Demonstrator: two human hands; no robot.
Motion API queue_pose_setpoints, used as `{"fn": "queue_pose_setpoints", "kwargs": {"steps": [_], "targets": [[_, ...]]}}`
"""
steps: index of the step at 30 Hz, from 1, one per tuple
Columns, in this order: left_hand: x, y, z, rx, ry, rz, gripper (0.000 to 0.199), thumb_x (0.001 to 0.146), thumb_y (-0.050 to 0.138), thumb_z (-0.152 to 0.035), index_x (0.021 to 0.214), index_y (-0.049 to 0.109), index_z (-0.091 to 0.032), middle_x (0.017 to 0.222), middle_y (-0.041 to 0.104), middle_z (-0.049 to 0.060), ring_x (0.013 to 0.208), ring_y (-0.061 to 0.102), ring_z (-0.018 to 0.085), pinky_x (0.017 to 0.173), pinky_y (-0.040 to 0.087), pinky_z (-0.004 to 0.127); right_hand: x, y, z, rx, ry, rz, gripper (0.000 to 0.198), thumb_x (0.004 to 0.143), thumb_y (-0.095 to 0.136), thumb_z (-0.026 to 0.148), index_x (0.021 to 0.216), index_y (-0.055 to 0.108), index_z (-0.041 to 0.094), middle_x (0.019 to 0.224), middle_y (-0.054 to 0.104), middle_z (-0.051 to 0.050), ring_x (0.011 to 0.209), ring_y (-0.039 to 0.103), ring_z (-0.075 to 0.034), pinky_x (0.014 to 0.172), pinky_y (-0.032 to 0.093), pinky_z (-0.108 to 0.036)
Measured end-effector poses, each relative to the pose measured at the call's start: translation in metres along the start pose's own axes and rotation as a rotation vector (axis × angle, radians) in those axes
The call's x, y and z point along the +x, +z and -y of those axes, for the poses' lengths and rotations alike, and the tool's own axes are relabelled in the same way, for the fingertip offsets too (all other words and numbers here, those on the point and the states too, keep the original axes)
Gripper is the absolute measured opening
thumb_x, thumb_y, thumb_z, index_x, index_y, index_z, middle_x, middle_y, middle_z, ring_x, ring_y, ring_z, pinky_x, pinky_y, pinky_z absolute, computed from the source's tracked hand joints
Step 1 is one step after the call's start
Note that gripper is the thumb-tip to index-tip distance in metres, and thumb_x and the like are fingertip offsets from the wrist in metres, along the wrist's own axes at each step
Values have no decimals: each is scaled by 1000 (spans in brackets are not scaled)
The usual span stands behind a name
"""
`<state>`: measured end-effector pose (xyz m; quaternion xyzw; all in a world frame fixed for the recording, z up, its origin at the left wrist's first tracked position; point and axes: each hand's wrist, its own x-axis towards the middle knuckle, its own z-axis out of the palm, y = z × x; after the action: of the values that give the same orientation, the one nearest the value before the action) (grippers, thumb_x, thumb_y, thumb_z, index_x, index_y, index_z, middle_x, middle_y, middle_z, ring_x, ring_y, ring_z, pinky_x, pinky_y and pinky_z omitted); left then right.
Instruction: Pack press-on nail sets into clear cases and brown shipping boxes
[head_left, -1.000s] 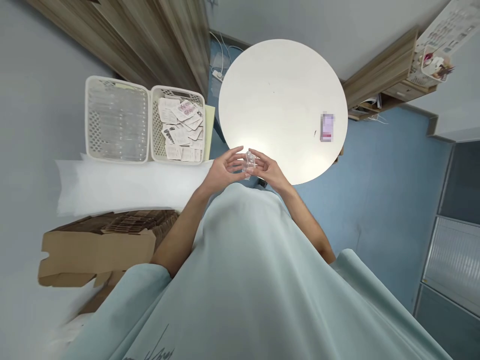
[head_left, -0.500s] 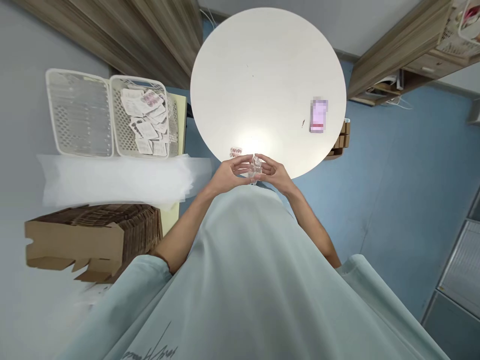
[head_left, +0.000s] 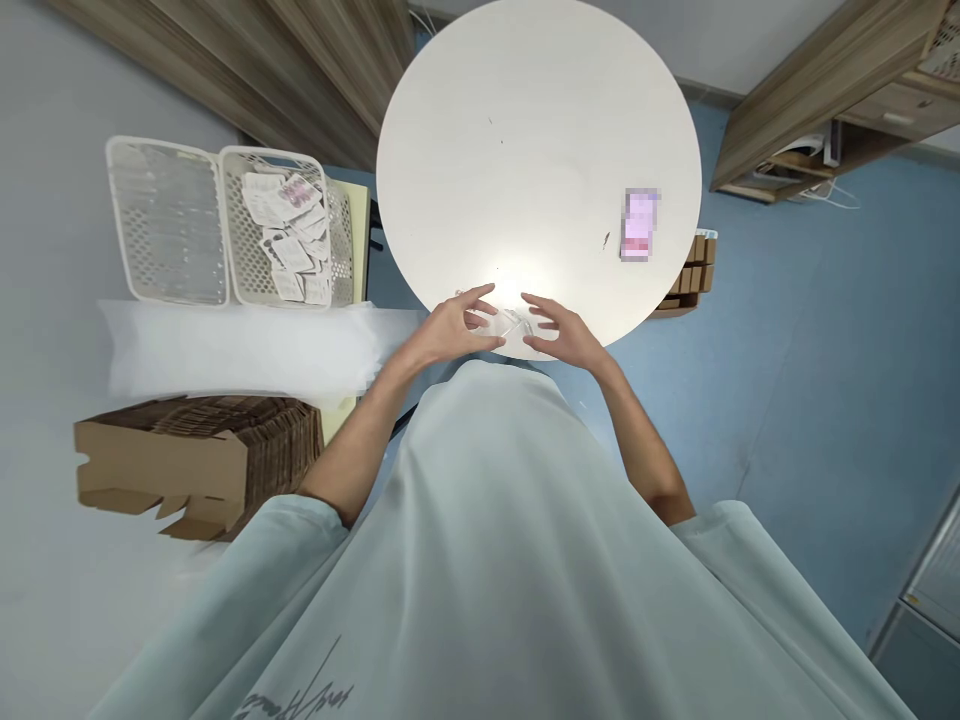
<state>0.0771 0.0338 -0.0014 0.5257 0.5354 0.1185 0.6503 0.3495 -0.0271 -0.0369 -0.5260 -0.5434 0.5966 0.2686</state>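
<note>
A clear plastic piece (head_left: 514, 326), perhaps a small tray or pouch, lies at the near edge of the round white table (head_left: 540, 110). My left hand (head_left: 452, 328) is just to its left, fingers spread and curved. On the other side, my right hand (head_left: 568, 334) is likewise open, fingertips pointing at the plastic. Whether any fingertip touches it I cannot tell. Behind my left hand, a small red-patterned item (head_left: 460, 293) is almost wholly hidden.
A blurred pink rectangle (head_left: 639, 225) lies on the table's right side. On the left are a white basket of printed cards (head_left: 327, 235), a basket of clear plastic pieces (head_left: 169, 225), a stack of white sheets (head_left: 240, 348) and folded cardboard boxes (head_left: 172, 460). Small brown boxes (head_left: 690, 275) sit beyond the table's right edge.
My hands have moved apart and let go of the clear plastic piece, which now lies on the table between them. My left hand now covers most of the red-patterned item.
</note>
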Motion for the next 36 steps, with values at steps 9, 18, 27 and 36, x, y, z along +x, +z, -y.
{"fn": "queue_pose_setpoints", "kwargs": {"steps": [9, 18, 27, 36], "targets": [[4, -13, -2, 61, -48, 38, 110, 78, 103, -50, 175, 59, -23, 155, 76, 20, 128, 81, 40, 118, 60, 53, 6, 35, 9, -381, -177, -231, 27, 116, 67, 46, 104, 82, 27, 104, 79, -8, 98, 72, -26, 88, 61, -42], [6, -20, 22, -354, -12, -16, 89, 77, 105, -63, 148, 78, -18, 152, 78, 23, 149, 70, 43, 134, 49, 63, 28, 56, 16, 353, 201, -552, 60, 77, 93, 82, 88, 76, 26, 82, 75, -1, 77, 69, -19, 74, 60, -36], [-11, 5, 49, -818, -88, -89, 48, 91, 99, -49, 127, 83, -22, 149, 81, 14, 137, 80, 33, 123, 62, 52, 52, 99, 25, 389, 245, -540, 65, 77, 91, 85, 91, 75, 24, 87, 78, -2, 79, 69, -17, 66, 54, -30], [-40, -82, 94, -721, -129, -502, 40, 91, 100, -52, 104, 82, -20, 116, 87, 11, 122, 83, 30, 108, 70, 41, 125, 118, -31, -124, 326, -277, 42, 110, 69, 55, 135, 76, 23, 138, 82, -12, 112, 77, -24, 105, 65, -41]]}}
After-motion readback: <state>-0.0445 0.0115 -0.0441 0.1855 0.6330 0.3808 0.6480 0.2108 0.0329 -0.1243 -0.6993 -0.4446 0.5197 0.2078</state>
